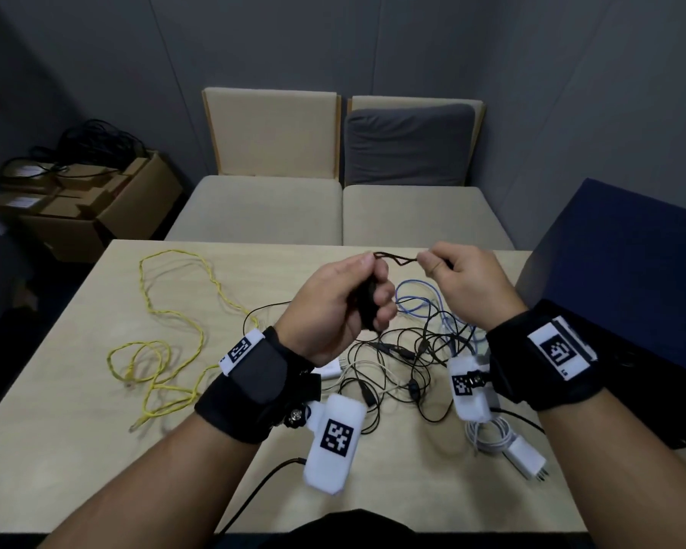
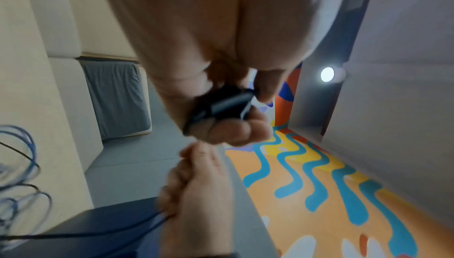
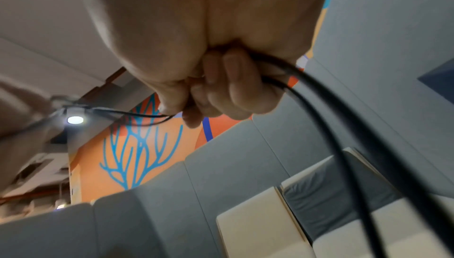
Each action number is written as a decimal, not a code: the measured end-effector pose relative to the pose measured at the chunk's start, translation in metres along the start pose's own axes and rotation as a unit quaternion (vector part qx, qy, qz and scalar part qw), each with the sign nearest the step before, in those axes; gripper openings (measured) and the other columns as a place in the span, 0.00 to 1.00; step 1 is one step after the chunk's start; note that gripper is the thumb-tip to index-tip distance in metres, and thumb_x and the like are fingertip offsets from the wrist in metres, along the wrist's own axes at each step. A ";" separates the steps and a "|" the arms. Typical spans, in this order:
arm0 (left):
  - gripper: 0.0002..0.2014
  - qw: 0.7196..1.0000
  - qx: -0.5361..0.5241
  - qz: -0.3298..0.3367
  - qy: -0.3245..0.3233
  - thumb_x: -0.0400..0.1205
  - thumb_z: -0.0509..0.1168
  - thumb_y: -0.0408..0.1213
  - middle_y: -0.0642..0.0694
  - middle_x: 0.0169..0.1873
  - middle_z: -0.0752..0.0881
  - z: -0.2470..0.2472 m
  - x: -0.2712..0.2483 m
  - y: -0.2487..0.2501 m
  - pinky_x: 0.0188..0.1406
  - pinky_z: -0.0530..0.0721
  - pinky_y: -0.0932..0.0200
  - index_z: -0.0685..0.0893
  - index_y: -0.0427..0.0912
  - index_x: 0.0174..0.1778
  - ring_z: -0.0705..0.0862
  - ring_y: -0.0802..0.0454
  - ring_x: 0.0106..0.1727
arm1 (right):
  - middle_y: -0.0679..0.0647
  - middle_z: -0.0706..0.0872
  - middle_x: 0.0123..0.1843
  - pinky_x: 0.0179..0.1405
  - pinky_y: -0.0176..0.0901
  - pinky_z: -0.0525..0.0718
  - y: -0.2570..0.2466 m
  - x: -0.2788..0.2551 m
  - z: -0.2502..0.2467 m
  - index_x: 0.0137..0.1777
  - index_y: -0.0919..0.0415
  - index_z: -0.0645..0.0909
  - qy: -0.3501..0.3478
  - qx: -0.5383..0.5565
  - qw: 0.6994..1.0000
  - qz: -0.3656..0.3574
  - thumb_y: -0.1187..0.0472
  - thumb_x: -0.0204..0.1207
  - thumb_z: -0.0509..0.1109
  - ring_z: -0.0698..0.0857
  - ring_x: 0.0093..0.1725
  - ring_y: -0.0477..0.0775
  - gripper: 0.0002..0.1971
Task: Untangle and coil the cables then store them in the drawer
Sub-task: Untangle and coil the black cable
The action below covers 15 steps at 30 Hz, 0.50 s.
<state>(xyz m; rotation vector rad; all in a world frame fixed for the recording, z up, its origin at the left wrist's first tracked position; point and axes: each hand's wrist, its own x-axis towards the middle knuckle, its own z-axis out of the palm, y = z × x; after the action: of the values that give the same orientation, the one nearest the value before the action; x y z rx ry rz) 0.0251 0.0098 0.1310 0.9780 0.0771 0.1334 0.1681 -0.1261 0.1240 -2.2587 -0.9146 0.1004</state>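
Fingers (image 1: 385,299) of the left hand (image 1: 337,311) are curled round a small black bundle (image 1: 367,307), which looks like the wound turns of a thin black cable (image 1: 393,258). The right hand (image 1: 466,283) pinches that cable between thumb and forefinger, and a short kinked stretch spans the gap between the two hands, both raised above the counter (image 1: 76,390). In the right wrist view two black strands trail out of the right fist.

I judge the task early: one cable is partway coiled and none is stored. At 6 o'clock of the hands a tangle of black and white leads (image 1: 408,366) lies knotted with a blue cable (image 1: 416,305). A yellow cable (image 1: 167,334) sprawls loose at 9 o'clock, and a white charger (image 1: 525,455) with its wound lead sits at 5 o'clock. No drawer shows in any view
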 end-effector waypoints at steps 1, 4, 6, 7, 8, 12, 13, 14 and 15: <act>0.10 1.000 -0.015 0.012 0.017 0.84 0.56 0.40 0.48 0.25 0.76 0.001 0.003 0.003 0.25 0.74 0.63 0.74 0.39 0.40 0.77 0.52 0.26 | 0.55 0.76 0.28 0.35 0.50 0.73 0.001 -0.004 0.005 0.37 0.63 0.76 -0.019 0.003 1.000 -0.003 0.49 0.83 0.62 0.75 0.34 0.58 0.19; 0.09 0.995 -0.070 0.048 0.061 0.79 0.58 0.41 0.46 0.29 0.82 0.000 0.012 0.008 0.33 0.83 0.61 0.78 0.38 0.42 0.85 0.50 0.34 | 0.52 0.78 0.29 0.39 0.52 0.77 -0.002 -0.017 0.023 0.37 0.60 0.74 -0.076 0.019 0.997 -0.012 0.49 0.83 0.62 0.76 0.34 0.55 0.17; 0.11 0.990 -0.092 0.062 0.086 0.77 0.61 0.41 0.45 0.34 0.87 -0.004 0.017 0.008 0.41 0.87 0.59 0.81 0.37 0.45 0.88 0.49 0.40 | 0.52 0.79 0.29 0.40 0.53 0.78 -0.007 -0.026 0.034 0.37 0.58 0.73 -0.098 0.022 0.995 -0.025 0.49 0.83 0.61 0.77 0.34 0.54 0.16; 0.11 0.989 -0.091 0.064 0.100 0.78 0.61 0.41 0.44 0.36 0.88 -0.006 0.019 0.007 0.44 0.87 0.58 0.81 0.37 0.47 0.89 0.48 0.42 | 0.53 0.80 0.29 0.40 0.54 0.78 -0.010 -0.030 0.037 0.37 0.58 0.73 -0.107 0.019 0.994 -0.032 0.49 0.83 0.61 0.77 0.34 0.55 0.16; 0.11 0.988 -0.083 0.066 0.114 0.80 0.60 0.42 0.44 0.37 0.88 -0.009 0.021 0.006 0.46 0.87 0.56 0.81 0.37 0.48 0.89 0.48 0.43 | 0.54 0.81 0.30 0.39 0.54 0.78 -0.013 -0.034 0.040 0.37 0.58 0.73 -0.115 0.016 0.992 -0.040 0.50 0.83 0.61 0.78 0.35 0.57 0.16; 0.14 0.982 -0.050 0.083 0.163 0.88 0.52 0.41 0.43 0.36 0.83 -0.015 0.026 0.001 0.53 0.86 0.49 0.78 0.35 0.50 0.88 0.46 0.41 | 0.52 0.80 0.31 0.39 0.52 0.75 -0.026 -0.043 0.042 0.36 0.54 0.69 -0.146 -0.019 0.987 -0.065 0.51 0.84 0.60 0.76 0.36 0.59 0.15; 0.13 0.981 -0.042 0.089 0.168 0.88 0.51 0.39 0.42 0.35 0.82 -0.016 0.027 -0.001 0.54 0.85 0.48 0.77 0.35 0.50 0.87 0.46 0.41 | 0.51 0.79 0.31 0.39 0.52 0.76 -0.029 -0.044 0.041 0.37 0.53 0.69 -0.151 -0.029 0.986 -0.068 0.51 0.84 0.60 0.76 0.36 0.58 0.14; 0.12 0.980 -0.023 0.095 0.171 0.89 0.50 0.36 0.42 0.35 0.82 -0.018 0.028 -0.002 0.55 0.84 0.47 0.77 0.35 0.50 0.87 0.45 0.42 | 0.51 0.79 0.31 0.39 0.53 0.76 -0.031 -0.044 0.038 0.37 0.53 0.70 -0.156 -0.037 0.984 -0.074 0.52 0.84 0.61 0.76 0.37 0.58 0.13; 0.11 0.980 0.009 0.099 0.175 0.89 0.50 0.34 0.43 0.35 0.83 -0.020 0.028 -0.004 0.56 0.84 0.48 0.77 0.35 0.50 0.87 0.45 0.42 | 0.51 0.80 0.32 0.40 0.53 0.77 -0.034 -0.045 0.036 0.38 0.53 0.71 -0.161 -0.042 0.983 -0.080 0.53 0.83 0.61 0.77 0.37 0.58 0.12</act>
<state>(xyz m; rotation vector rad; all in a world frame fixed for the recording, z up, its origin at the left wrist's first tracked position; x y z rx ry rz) 0.0510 0.0280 0.1164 0.9702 0.3037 0.4889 0.1033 -0.1169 0.1105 -2.2750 -1.2885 0.3692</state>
